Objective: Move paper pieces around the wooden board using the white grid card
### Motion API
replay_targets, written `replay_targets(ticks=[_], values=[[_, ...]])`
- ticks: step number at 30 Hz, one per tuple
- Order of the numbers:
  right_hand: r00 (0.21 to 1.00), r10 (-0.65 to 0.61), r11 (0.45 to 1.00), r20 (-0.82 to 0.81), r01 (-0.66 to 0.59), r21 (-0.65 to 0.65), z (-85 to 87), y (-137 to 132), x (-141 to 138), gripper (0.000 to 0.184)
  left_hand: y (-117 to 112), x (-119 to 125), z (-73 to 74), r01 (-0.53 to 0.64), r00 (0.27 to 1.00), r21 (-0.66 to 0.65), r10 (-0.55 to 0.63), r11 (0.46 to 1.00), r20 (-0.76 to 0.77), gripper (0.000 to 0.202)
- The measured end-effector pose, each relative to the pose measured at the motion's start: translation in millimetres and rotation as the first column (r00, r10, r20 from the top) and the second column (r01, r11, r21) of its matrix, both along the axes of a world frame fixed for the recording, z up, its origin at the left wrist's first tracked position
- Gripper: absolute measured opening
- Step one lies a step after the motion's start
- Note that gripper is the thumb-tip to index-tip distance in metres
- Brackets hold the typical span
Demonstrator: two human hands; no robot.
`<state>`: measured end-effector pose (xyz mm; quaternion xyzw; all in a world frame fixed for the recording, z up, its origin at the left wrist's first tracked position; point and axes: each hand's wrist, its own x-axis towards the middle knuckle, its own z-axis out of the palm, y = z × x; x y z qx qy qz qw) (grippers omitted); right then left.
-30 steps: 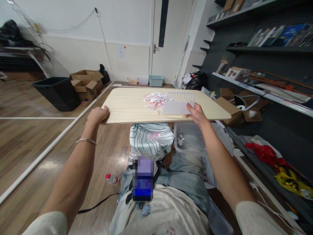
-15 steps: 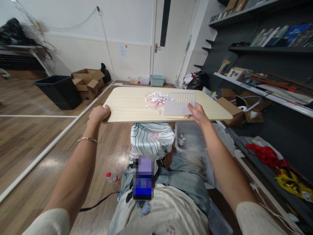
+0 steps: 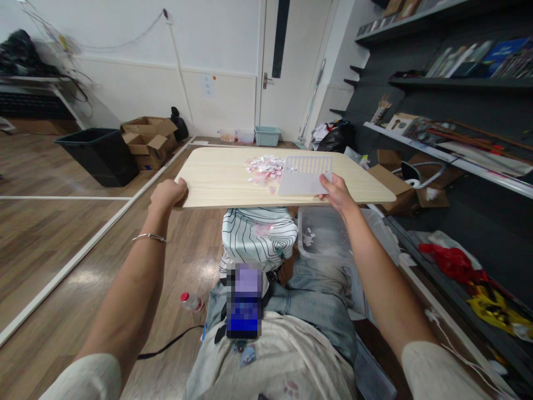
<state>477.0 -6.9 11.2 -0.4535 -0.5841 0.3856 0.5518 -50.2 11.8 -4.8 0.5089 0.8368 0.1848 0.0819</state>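
Note:
My left hand (image 3: 168,193) is closed round the front left corner of a pale wooden tabletop (image 3: 216,178), fingers curled over its rim. My right hand (image 3: 338,193) grips a white plastic panel (image 3: 303,180) with a row of slots along its far side; the thumb lies on top. The panel rests on or just above the tabletop near its front edge; I cannot tell whether it touches. Beside the panel, to its left, lies a heap of small white paper-like pieces (image 3: 268,165) over a pinkish stain. Some of the pieces show at the slots.
Under the tabletop are a patterned cloth-covered seat (image 3: 254,233) and a clear plastic bin (image 3: 322,239) with a few white scraps. A red-capped bottle (image 3: 191,301) is on the floor. At the left stands a black bin (image 3: 100,158); cardboard boxes (image 3: 397,186) and shelves are on the right.

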Motion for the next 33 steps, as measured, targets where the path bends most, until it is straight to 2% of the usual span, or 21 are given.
replay_targets(ticks=[9,33], values=[[1.000,-0.005,1.000,0.010,0.005,0.003,-1.9,2.5,2.2,0.079,-4.5,5.1,6.6,0.000,1.000,-0.021,0.000,1.000,0.012,0.082],[0.999,-0.029,0.999,0.044,0.030,-0.031,3.8,-1.7,-5.1,0.078,-3.4,1.8,2.4,-0.012,1.000,0.000,0.012,1.000,0.028,0.083]])
